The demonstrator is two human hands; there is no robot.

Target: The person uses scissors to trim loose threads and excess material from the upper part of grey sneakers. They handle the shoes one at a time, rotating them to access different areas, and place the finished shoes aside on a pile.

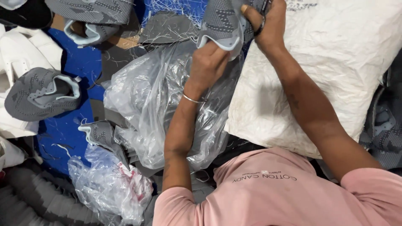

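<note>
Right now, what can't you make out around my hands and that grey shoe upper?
Head view only:
- Grey shoe upper: top cut off by the frame edge, middle covered by the left hand.
- Small dark tool in the right hand: mostly hidden by fingers, kind unclear.
- Contents of the clear plastic bag: blurred by crumpled, glaring film.

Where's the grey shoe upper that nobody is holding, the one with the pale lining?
In the head view it lies at the far left: the loose upper rests on white material beside blue cloth, left of the clear plastic bag.
</note>
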